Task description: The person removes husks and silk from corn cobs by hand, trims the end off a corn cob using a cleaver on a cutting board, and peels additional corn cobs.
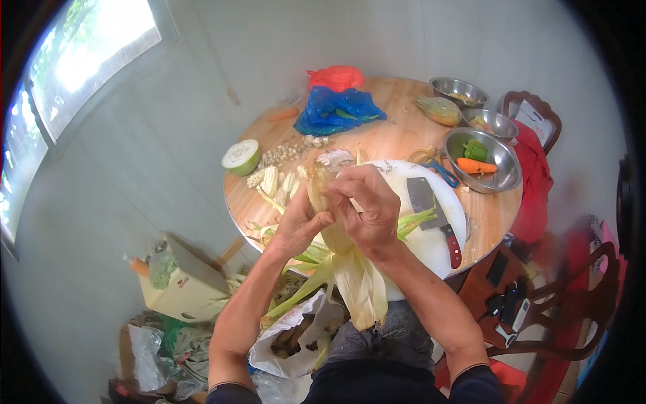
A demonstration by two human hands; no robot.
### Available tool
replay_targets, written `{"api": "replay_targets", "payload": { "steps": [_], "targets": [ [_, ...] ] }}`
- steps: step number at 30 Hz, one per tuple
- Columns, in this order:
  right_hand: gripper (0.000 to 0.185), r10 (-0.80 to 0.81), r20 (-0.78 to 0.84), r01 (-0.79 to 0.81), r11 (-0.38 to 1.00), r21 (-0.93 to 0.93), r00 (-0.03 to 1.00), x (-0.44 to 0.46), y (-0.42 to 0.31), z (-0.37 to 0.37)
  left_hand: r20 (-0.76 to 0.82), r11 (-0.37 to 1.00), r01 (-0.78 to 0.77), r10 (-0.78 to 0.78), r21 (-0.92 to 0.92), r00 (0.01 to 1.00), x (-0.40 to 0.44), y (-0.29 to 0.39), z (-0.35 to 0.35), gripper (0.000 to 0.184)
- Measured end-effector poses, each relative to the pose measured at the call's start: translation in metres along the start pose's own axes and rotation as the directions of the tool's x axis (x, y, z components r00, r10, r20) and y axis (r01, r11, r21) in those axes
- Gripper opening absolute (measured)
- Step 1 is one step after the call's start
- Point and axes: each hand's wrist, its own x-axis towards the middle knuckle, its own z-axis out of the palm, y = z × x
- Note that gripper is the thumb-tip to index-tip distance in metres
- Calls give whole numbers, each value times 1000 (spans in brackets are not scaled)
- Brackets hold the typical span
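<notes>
An ear of corn (319, 190) stands upright between my hands, its pale husk leaves (360, 279) hanging down over my lap. My left hand (301, 222) is wrapped round the ear from the left. At its upper right side, my right hand (367, 205) pinches with bent fingers; what lies between the fingertips is hidden. Green husk leaves (417, 221) reach onto the round white cutting board (431, 250). There a cleaver (425, 200) and a red-handled knife (452, 248) rest. Pieces of corn (270, 182) lie on the table behind my left hand.
The round wooden table (397, 101) holds a halved melon (241, 157), a blue bag (338, 111), a red bag (336, 77), blue scissors (445, 175) and a metal bowl (513, 176) with a carrot and green pepper. Below are a white bag (316, 347) and a box (195, 289); a chair (582, 303) stands right.
</notes>
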Motion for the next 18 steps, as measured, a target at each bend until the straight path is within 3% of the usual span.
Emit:
{"api": "replay_targets", "payload": {
  "steps": [5,7,10,14,16,17,18],
  "targets": [
    [14,33,59,-30,998,-49,998,-14,2,-12,-70,998,42,-46,-50,996,-2,-4,-6,83],
    [14,75,203,-72,997,-19,976,-26,4,-24,-119,994,13,-25,-105,993,-4,-10,-12,81],
    [17,142,164,-161,981,110,976,-32,6,-27,-78,969,22,-43,-248,996,-5,-20,-23,83],
    [20,103,138,-130,971,203,985,-17,7,-14,-68,976,7,-22,-218,997,-5,-21,-25,82],
    [25,322,194,-362,903,230,927,-6,-8,-8,-64,990,-27,18,-139,998,-4,-24,-25,80],
    [25,321,194,-361,903,231,927,-5,-7,-3,-64,990,-27,19,-138,998,-4,-26,-24,80],
    [25,233,157,-259,950,174,960,-4,-5,2,-51,984,-25,16,-175,999,-5,-25,-21,79]
  ]
}}
